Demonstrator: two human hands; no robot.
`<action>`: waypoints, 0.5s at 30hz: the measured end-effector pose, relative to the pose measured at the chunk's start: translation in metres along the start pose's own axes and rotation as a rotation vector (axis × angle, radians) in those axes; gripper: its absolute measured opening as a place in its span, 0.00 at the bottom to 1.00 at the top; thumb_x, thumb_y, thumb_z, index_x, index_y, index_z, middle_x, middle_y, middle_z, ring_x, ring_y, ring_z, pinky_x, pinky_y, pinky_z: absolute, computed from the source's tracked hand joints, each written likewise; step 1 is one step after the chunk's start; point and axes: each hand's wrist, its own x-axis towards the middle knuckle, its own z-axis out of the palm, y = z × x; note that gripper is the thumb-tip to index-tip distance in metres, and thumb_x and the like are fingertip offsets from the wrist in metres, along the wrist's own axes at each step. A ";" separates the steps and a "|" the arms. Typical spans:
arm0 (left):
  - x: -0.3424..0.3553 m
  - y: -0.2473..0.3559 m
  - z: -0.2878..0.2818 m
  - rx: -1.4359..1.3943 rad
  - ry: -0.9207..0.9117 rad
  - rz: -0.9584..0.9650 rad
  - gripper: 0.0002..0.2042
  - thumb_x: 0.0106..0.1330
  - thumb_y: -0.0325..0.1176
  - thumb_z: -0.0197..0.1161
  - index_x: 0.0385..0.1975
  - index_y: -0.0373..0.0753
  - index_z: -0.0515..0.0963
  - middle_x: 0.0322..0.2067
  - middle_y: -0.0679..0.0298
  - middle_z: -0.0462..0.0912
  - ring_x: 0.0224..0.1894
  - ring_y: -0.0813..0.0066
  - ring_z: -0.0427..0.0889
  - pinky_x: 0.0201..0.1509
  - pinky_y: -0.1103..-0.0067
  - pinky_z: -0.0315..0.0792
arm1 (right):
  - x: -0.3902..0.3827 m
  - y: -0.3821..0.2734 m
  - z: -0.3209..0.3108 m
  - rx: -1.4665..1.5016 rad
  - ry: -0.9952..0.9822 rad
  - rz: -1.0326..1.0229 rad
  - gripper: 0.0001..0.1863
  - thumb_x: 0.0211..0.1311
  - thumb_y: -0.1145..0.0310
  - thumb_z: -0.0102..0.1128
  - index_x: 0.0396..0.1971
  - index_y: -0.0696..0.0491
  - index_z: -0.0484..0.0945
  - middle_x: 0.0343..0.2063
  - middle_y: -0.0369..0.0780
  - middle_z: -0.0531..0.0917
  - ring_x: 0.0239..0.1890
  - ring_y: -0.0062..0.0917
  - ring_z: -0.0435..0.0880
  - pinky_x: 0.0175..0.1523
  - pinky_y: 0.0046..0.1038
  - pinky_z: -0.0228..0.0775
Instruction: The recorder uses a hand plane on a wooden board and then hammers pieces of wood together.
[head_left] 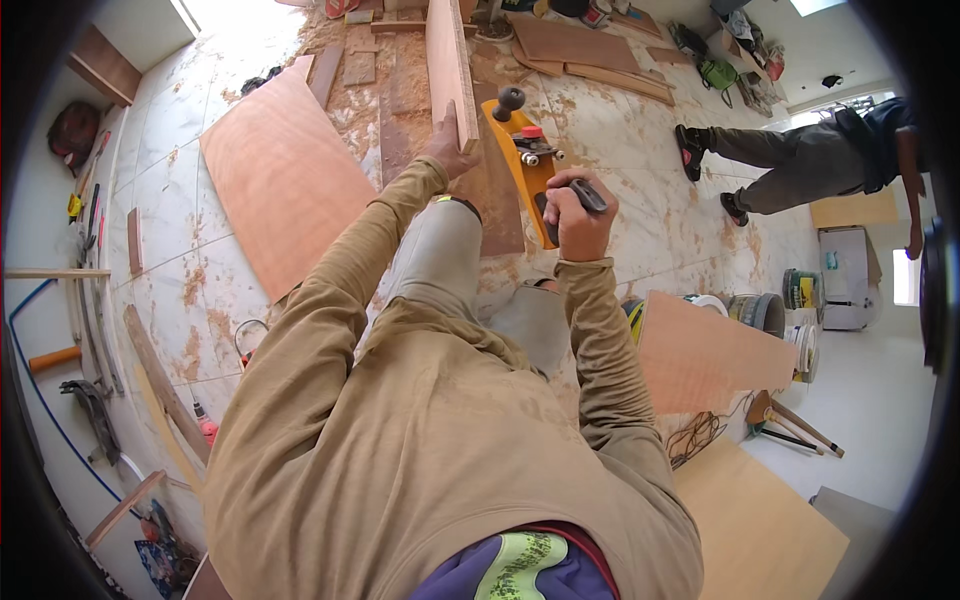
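Note:
My left hand (449, 148) grips the near end of a plywood board (447, 70) that stands on edge and runs away from me. Its fingers wrap round the board's side. To the right of the board is an orange hand plane (521, 165) with a dark front knob and a red part on top. My right hand (580, 214) is closed round the plane's dark rear handle. The plane is tilted and appears apart from the board. Beneath them, a brown plank (500, 215) lies on the floor among wood shavings.
A large plywood panel (285, 170) lies on the left of the tiled floor. More boards (580, 45) lie at the far right. A person (800, 160) stands at the right. Buckets (757, 312) and another plywood piece (690, 350) are near my right arm. A hacksaw (55, 357) is far left.

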 end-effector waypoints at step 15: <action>0.001 -0.007 -0.028 -0.298 -0.250 0.289 0.28 0.61 0.33 0.71 0.62 0.41 0.72 0.57 0.60 0.79 0.55 0.57 0.80 0.59 0.68 0.75 | 0.005 0.044 0.017 -0.135 -0.064 -0.034 0.04 0.54 0.79 0.57 0.28 0.57 0.80 0.19 0.35 0.79 0.22 0.15 0.76 0.28 0.21 0.66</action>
